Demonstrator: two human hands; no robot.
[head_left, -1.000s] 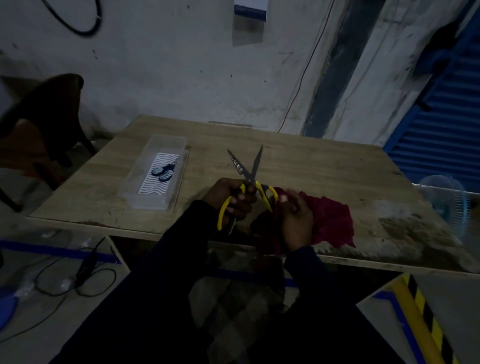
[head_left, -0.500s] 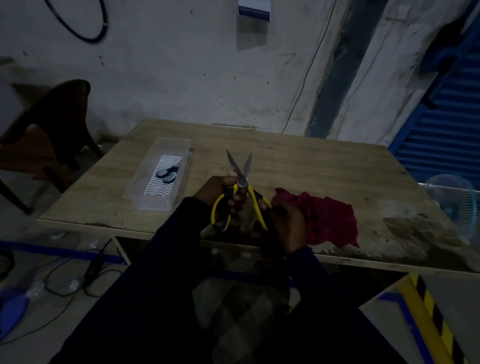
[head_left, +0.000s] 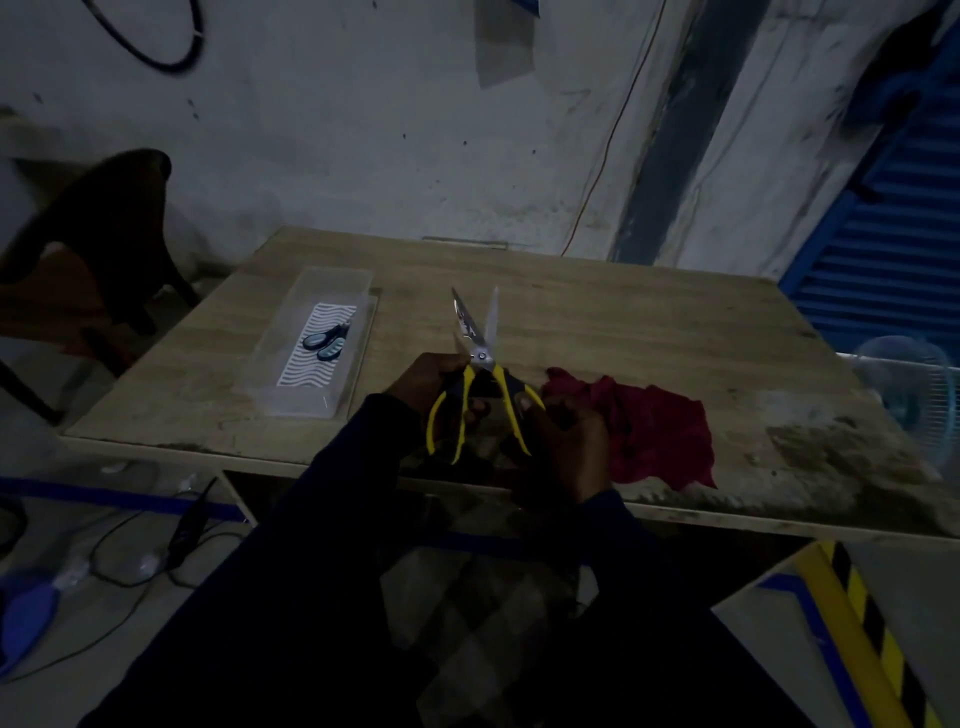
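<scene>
Dim workshop, wooden table (head_left: 623, 322): clear tray (head_left: 291, 402) w/ small clippers (head_left: 327, 341) at left; my left hand (head_left: 428, 384) & right hand (head_left: 569, 441) each grip a scissors (head_left: 482, 357) handle, blades parted over near edge, prob. for wiping w/ red cloth (head_left: 657, 431) alongside

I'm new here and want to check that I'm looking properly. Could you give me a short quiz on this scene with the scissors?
1. True or false: the blades of the scissors are shut together.
2. Where does the red cloth lie? A on the floor; B on the table, beside the right hand; C draped over the blades.
3. What grips each yellow handle?
Key: 1 false, they stand apart. 2 B. 3 The left hand grips one, the right hand the other.
</scene>
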